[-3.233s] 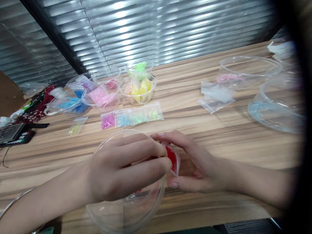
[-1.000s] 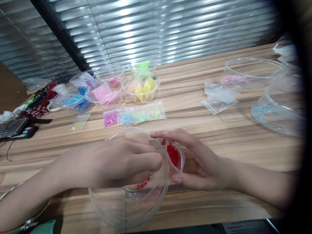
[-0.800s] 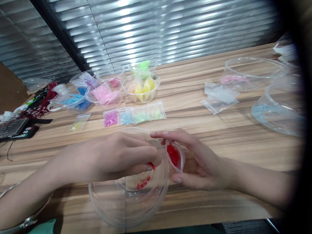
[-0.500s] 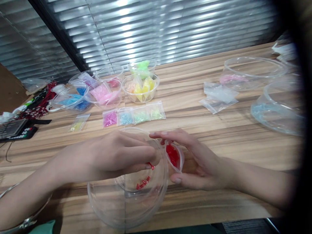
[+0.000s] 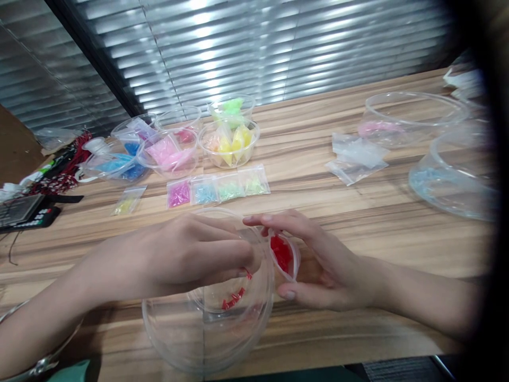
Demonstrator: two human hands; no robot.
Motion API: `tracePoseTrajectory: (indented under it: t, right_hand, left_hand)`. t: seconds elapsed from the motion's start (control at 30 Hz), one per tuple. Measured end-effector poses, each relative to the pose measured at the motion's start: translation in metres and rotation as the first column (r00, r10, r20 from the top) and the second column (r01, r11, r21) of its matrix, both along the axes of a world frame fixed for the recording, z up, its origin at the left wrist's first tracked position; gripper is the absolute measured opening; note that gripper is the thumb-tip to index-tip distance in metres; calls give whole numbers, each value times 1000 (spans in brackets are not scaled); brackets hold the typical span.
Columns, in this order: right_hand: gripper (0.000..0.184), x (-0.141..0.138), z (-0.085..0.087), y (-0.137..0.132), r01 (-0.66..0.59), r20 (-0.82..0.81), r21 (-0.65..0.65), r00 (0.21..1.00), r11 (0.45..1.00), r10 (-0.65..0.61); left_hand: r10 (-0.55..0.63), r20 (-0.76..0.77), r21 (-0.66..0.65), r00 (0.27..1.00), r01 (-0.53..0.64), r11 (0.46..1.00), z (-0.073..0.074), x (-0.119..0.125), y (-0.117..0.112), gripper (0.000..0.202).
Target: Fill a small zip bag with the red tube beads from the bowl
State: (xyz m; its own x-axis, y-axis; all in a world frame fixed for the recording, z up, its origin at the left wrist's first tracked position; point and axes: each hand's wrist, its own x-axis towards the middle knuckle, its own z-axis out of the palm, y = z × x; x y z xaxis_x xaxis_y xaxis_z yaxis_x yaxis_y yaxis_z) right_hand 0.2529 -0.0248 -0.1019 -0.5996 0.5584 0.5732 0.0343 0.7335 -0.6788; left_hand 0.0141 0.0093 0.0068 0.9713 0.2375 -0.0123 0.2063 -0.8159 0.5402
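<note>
A small clear zip bag (image 5: 295,261) with its mouth spread wide holds red pieces (image 5: 280,253). My right hand (image 5: 318,260) curves round it, fingers above and thumb below. Over a round clear plastic container (image 5: 170,339), my left hand (image 5: 207,254) has its fingers pinched together, and a small red piece (image 5: 248,275) shows at the tips. Several short red pieces (image 5: 233,300) lie in a curved row inside the container, under that hand. The left fingertips are partly hidden behind the back of the hand.
Flat zip bags of coloured pieces (image 5: 204,192) lie beyond my hands. Behind them stand clear tubs with yellow (image 5: 237,142), pink (image 5: 169,155) and blue bags. Larger clear tubs (image 5: 457,204) and blank bags (image 5: 356,156) are at right. A black device (image 5: 42,215) sits far left.
Very little differs. My left hand has shifted slightly with the red piece at its fingertips; my right hand and the bag stay in place.
</note>
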Motion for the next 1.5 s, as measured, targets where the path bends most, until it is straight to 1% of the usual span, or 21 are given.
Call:
tracePoseTrajectory:
  t: [0.17, 0.33, 0.47, 0.63, 0.77, 0.83, 0.9, 0.97, 1.07, 1.17, 1.37, 1.5]
  right_hand:
    - [79, 0, 0, 0, -2, -3, 0, 1000, 1000, 2]
    - [79, 0, -1, 0, 5, -3, 11, 1000, 1000, -5]
    - [78, 0, 0, 0, 10, 8, 15, 1000, 1000, -10]
    - [76, 0, 1, 0, 8, 4, 28, 1000, 1000, -8]
    - [77, 0, 0, 0, 0, -7, 32, 1000, 999, 0]
    - [77, 0, 0, 0, -2, -11, 29, 1000, 1000, 3]
    - [77, 0, 0, 0, 0, -6, 27, 1000, 1000, 1]
    - [77, 0, 0, 0, -1, -1, 31, 1000, 1000, 1]
    - [78, 1, -1, 0, -8, 1, 10, 1000, 1000, 8]
    - [79, 1, -2, 0, -17, -7, -15, 1000, 1000, 16]
    - [79, 0, -1, 1, -4, -3, 28, 1000, 1000, 4]
    - [80, 0, 1, 0, 3, 4, 38, 1000, 999, -3]
  left_hand:
    - [-17, 60, 13, 998, 16, 1000, -9, -3, 1, 15]
    - [-1, 20, 2, 1000, 1, 1000, -7, -1, 0, 21]
    - [-36, 51, 16, 998, 36, 999, -5, 0, -1, 23]
    - [-74, 57, -11, 996, 74, 997, -5, 2, -5, 25]
    - [-123, 114, 47, 986, 119, 992, -9, 3, -7, 23]
    - [-127, 128, 63, 984, 119, 991, -11, 3, -7, 21]
    - [-95, 131, 66, 987, 87, 994, -14, 2, -8, 18]
    - [-13, 133, 54, 991, 6, 999, -17, 1, -8, 16]
    - [103, 215, 17, 971, -109, 994, -22, -1, -9, 18]
    - [108, 285, 24, 953, -119, 993, -23, 0, -10, 19]
    - [126, 241, 61, 962, -145, 988, -20, 3, -10, 19]
    - [174, 262, 101, 949, -206, 973, -21, 3, -9, 12]
